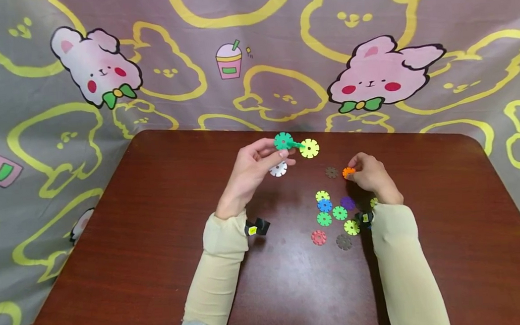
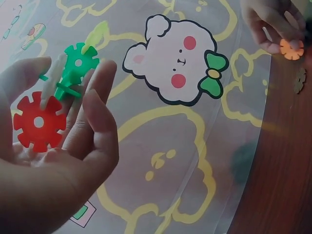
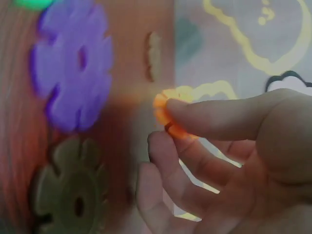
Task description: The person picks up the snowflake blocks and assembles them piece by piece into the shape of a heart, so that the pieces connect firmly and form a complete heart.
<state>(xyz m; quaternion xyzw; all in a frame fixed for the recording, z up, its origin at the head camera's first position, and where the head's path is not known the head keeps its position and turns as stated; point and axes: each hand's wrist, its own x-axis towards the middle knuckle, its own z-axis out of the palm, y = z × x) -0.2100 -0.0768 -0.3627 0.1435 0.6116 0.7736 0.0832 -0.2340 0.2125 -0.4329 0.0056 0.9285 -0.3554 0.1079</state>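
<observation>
Above the far part of the table, my left hand [image 1: 252, 167] holds a small chain of notched plastic discs joined at their slots. A green disc [image 1: 280, 137], a yellow disc [image 1: 314, 148] and a white disc [image 1: 279, 170] belong to it. In the left wrist view a red disc [image 2: 52, 122] hangs on the near end, by the palm. Over to the right, my right hand [image 1: 373, 176] pinches a single orange disc [image 1: 347, 171] between thumb and fingertips. Close beside that lies a brown disc [image 1: 328, 173].
Several loose discs lie between my forearms, among them a blue disc [image 1: 322, 206], a purple disc [image 1: 348, 203], a red disc [image 1: 316, 238] and a dark disc [image 1: 341, 243]. The dark red-brown table [image 1: 113, 241] ends at a printed curtain [image 1: 184, 95].
</observation>
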